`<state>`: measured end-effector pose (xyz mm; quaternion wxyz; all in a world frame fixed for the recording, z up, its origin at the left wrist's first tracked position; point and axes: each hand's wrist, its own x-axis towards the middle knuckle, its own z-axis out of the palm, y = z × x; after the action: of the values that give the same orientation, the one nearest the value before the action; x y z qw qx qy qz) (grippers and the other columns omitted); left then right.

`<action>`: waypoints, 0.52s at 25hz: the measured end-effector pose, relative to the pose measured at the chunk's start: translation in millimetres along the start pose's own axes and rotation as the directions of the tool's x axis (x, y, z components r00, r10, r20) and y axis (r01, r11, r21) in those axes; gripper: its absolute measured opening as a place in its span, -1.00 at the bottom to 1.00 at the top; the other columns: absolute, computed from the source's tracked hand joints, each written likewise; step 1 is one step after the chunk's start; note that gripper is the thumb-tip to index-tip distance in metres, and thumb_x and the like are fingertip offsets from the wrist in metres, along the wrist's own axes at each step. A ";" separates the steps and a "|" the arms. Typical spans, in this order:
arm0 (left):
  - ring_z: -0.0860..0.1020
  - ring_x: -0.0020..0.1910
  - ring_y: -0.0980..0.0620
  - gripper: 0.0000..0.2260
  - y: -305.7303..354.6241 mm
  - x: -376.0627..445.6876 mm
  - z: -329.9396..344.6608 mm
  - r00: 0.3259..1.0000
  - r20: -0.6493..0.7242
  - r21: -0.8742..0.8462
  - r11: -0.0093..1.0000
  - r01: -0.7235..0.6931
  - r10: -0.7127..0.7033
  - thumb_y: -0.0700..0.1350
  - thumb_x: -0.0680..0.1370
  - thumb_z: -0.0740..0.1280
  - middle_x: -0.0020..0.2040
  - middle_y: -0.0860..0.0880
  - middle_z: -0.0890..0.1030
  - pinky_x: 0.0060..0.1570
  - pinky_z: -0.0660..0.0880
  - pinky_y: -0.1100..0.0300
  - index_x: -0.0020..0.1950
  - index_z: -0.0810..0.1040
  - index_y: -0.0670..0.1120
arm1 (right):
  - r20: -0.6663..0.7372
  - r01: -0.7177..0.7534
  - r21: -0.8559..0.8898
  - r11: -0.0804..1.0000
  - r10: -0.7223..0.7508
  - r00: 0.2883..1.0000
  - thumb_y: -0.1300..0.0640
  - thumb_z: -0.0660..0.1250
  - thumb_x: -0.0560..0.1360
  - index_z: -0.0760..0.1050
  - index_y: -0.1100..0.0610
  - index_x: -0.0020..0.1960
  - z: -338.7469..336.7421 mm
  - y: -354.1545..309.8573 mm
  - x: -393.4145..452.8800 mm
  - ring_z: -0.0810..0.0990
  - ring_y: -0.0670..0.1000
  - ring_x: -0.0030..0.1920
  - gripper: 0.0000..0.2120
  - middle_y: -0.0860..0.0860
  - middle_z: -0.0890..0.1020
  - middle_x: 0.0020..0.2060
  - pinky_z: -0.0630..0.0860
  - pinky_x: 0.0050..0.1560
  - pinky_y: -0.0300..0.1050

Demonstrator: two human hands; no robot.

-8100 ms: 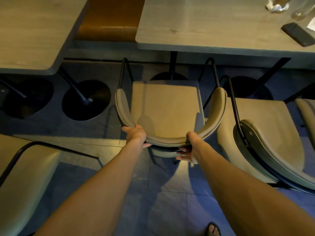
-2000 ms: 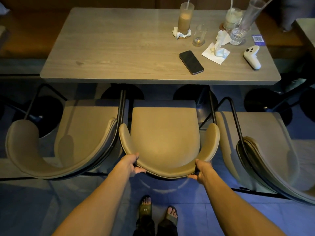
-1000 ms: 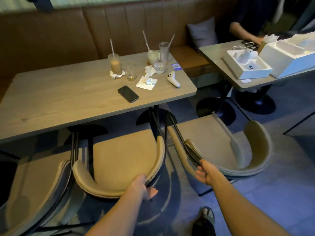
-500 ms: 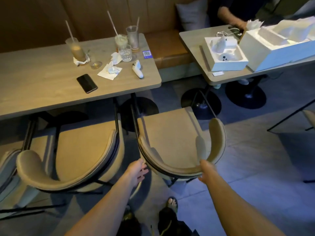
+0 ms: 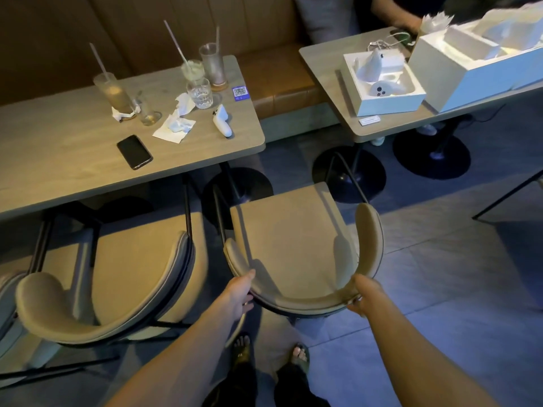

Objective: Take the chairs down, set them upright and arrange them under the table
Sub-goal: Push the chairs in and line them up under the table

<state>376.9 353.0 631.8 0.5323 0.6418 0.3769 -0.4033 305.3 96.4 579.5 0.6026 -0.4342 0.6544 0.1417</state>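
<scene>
A beige padded chair with a curved backrest and black metal frame stands upright at the right end of the wooden table, its seat outside the table edge. My left hand grips the left part of its backrest. My right hand grips the right part. A second beige chair stands upright to the left, its front tucked under the table. A third chair shows only at the left edge.
On the table lie a black phone, a white controller, napkins and several glasses with straws. A second table at the right carries white boxes; a person sits behind it. Black pedestal bases stand on the tiled floor.
My view and both hands left the middle chair and moved right. Half a second ago my hands were reaching open; now both are closed on the right chair's backrest.
</scene>
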 end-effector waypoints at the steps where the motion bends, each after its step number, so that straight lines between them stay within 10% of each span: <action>1: 0.37 0.42 -0.17 -0.47 2.8 4.5 4.7 1.000 -0.018 -0.034 0.999 0.014 -0.014 0.05 0.62 0.25 0.47 -0.16 0.37 0.36 0.39 -0.06 0.53 0.26 -0.14 | 0.005 -0.004 -0.004 1.000 0.004 1.000 0.21 0.30 0.52 0.39 0.22 0.30 -1.5 -0.9 6.4 0.45 0.23 -0.02 -0.65 0.22 0.48 0.14 0.48 -0.39 0.04; 13: 0.52 0.28 -0.27 -0.55 22.6 59.1 -0.4 0.986 -0.113 -0.060 0.991 0.119 -0.125 -0.18 0.61 0.30 0.35 -0.30 0.48 0.19 0.49 -0.13 0.46 0.30 -0.25 | -0.135 -0.136 -0.296 0.945 0.099 0.986 0.44 0.37 0.43 0.37 0.35 0.28 3.3 -9.9 90.2 0.55 0.38 -0.24 -0.56 0.37 0.58 0.11 0.46 -0.67 0.22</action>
<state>420.7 353.2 586.0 0.5005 0.6257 0.4564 -0.3869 324.1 57.0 499.8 0.4790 -0.4897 0.6840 0.2507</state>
